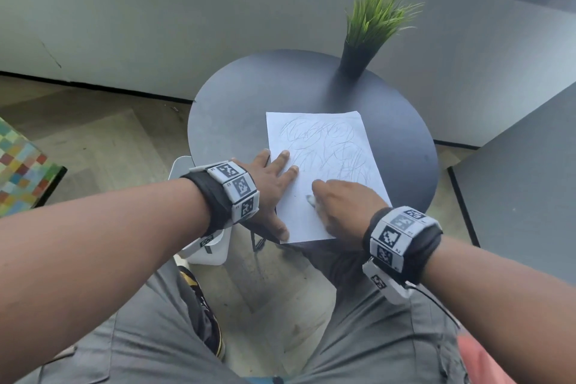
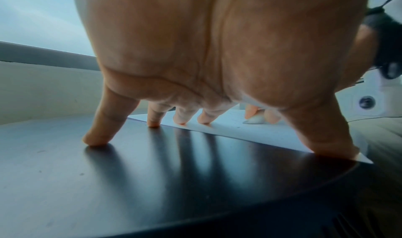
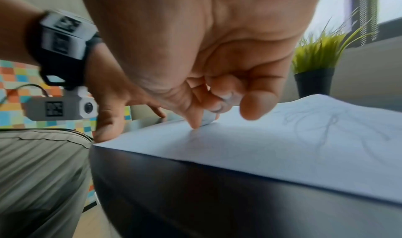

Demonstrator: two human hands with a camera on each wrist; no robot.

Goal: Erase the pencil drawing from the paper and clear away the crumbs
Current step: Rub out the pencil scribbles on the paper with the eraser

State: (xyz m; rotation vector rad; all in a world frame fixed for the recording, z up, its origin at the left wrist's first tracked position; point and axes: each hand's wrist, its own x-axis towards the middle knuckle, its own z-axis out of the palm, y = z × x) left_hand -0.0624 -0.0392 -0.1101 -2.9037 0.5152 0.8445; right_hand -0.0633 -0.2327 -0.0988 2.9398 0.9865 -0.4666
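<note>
A white sheet of paper [image 1: 324, 165] with grey pencil scribbles [image 1: 327, 146] lies on the round dark table [image 1: 237, 109]. My left hand [image 1: 271, 178] lies flat with spread straight fingers, pressing the sheet's left edge; its thumb [image 2: 322, 138] pins the near corner and its little finger [image 2: 100, 131] rests on the table. My right hand [image 1: 339, 206] pinches a small white eraser [image 1: 310, 199] and holds its tip on the lower part of the paper [image 3: 282, 138]. In the right wrist view the eraser [image 3: 219, 107] sits between thumb and fingers.
A black pot with green grass-like plant [image 1: 367, 34] stands at the table's far edge. A dark cabinet side [image 1: 523, 184] is close on the right. A chequered colourful surface [image 1: 21, 165] lies to the left. My knees in grey trousers [image 1: 156, 337] are under the table's near edge.
</note>
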